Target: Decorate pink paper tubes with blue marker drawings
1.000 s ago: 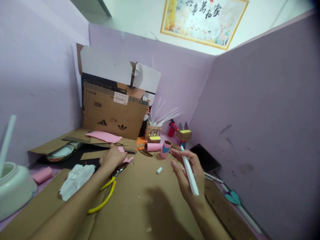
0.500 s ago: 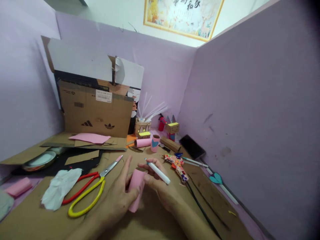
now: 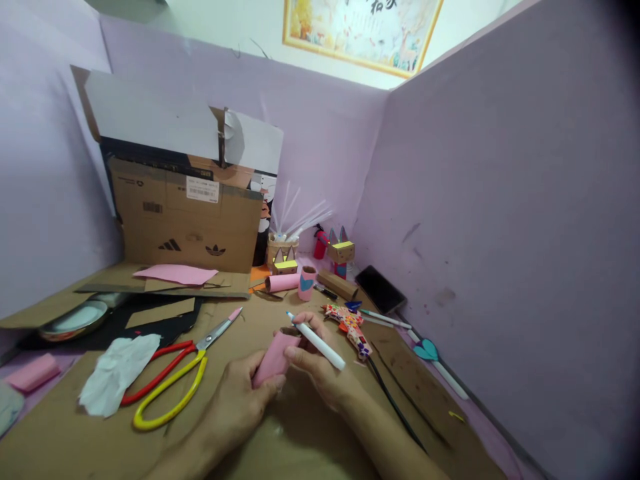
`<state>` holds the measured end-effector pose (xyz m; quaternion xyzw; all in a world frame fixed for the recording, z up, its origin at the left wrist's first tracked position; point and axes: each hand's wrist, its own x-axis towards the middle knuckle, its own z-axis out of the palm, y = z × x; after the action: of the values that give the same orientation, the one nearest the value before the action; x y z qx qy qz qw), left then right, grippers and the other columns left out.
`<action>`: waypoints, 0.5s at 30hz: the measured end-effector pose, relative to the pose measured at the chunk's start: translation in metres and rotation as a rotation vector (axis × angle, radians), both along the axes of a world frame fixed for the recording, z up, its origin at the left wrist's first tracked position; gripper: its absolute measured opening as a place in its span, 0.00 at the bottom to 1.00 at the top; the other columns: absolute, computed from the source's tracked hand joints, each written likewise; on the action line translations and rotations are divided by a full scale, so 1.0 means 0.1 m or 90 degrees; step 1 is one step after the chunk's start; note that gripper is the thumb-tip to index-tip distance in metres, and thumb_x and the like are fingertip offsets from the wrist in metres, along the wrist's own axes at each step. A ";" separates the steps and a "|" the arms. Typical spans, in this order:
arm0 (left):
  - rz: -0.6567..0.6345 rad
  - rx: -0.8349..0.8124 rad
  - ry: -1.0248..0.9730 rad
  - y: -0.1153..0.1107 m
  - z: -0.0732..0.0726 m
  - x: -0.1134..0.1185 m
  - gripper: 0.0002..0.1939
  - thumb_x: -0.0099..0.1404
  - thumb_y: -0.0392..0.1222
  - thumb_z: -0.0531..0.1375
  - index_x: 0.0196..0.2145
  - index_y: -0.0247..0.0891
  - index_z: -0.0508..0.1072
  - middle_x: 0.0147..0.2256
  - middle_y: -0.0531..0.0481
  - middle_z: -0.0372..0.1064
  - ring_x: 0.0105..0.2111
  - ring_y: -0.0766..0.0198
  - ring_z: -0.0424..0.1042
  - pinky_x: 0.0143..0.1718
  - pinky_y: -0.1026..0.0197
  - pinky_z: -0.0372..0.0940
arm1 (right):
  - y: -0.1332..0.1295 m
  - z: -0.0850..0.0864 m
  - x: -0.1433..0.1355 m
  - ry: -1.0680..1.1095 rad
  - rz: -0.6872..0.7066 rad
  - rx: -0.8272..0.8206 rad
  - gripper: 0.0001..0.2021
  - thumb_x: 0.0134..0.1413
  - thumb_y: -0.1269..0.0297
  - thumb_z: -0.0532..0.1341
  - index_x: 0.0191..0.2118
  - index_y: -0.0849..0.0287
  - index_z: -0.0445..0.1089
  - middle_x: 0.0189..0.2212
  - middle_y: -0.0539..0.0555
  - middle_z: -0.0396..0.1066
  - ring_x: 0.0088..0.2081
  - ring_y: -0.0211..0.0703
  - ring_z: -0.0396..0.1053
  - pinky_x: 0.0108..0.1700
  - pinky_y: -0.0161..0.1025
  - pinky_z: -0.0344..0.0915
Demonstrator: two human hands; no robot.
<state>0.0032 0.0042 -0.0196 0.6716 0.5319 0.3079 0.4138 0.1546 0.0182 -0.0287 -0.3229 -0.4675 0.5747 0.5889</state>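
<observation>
the left hand holds a pink tube, tipped to one side, over the brown cardboard. the right hand grips a white marker, and its thumb is on the pink tube too. the marker's tip is near the pink tube's open end. big scissors lie left of the pink tube, with a crumpled tissue further left. a small tube with a blue heart stands behind the pink tube. a black phone lies behind the pink tube, to the right.
</observation>
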 end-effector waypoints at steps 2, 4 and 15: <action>0.016 -0.011 -0.006 -0.01 0.02 0.01 0.13 0.53 0.43 0.57 0.33 0.33 0.74 0.27 0.53 0.71 0.29 0.59 0.69 0.28 0.64 0.61 | 0.00 0.00 -0.01 0.005 0.012 -0.006 0.20 0.34 0.69 0.69 0.38 0.54 0.64 0.29 0.47 0.67 0.28 0.36 0.62 0.30 0.31 0.58; 0.023 -0.021 -0.025 -0.01 0.04 0.01 0.14 0.52 0.41 0.58 0.35 0.33 0.74 0.30 0.52 0.73 0.32 0.58 0.70 0.30 0.65 0.63 | 0.00 -0.02 -0.01 -0.004 0.010 -0.005 0.21 0.34 0.69 0.69 0.39 0.55 0.64 0.33 0.49 0.69 0.29 0.37 0.63 0.31 0.33 0.59; 0.123 0.046 0.205 0.34 0.20 -0.23 0.21 0.53 0.47 0.57 0.45 0.40 0.72 0.37 0.47 0.75 0.36 0.53 0.73 0.35 0.60 0.63 | 0.07 -0.06 0.01 0.007 -0.074 -0.035 0.22 0.38 0.62 0.70 0.40 0.55 0.62 0.37 0.52 0.72 0.39 0.43 0.71 0.40 0.38 0.64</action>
<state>-0.0202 0.0380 0.0007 0.6723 0.6419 0.2536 0.2677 0.1555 0.0249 -0.0345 -0.3625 -0.4289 0.5539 0.6147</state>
